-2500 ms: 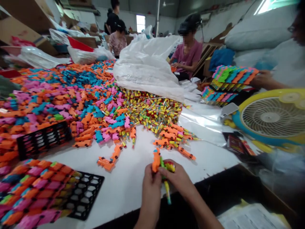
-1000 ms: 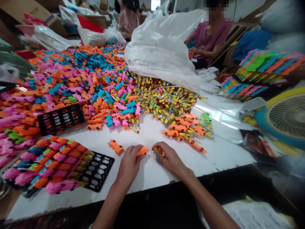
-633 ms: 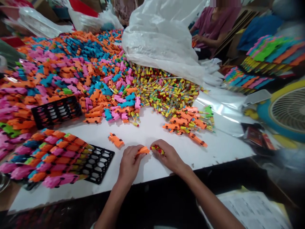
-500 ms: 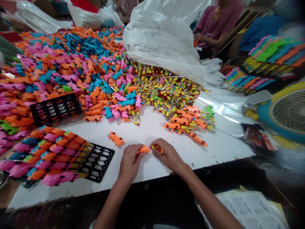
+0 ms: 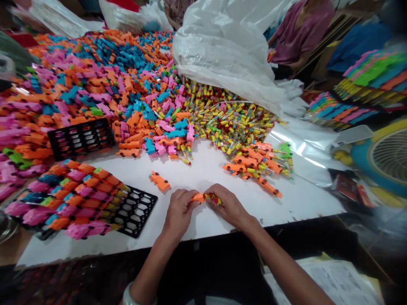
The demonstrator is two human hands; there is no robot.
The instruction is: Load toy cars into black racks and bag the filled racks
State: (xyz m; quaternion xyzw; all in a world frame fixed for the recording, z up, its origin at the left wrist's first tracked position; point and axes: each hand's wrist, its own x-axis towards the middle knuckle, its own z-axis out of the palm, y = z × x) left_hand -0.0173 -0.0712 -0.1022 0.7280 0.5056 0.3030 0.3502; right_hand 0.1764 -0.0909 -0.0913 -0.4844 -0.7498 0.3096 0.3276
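Observation:
Between thumb and fingers, my left hand pinches an orange toy car above the white table. My right hand is closed on small yellow-and-red tubes, partly hidden by the fingers. The end of one tube meets the car's right end; whether it sits inside cannot be seen. A loose orange toy car lies just beyond my left hand. Left of that hand stands a black honeycomb rack, with rows of colourful toy cars upright in it.
A large heap of toy cars covers the back left, beside a pile of yellow tubes. Orange cars with tubes lie at right. Another black rack leans on the heap. A fan stands at far right; a person sits behind.
My hands have come together, and the tube end now meets the orange car where a gap showed before. The whole view has shifted slightly.

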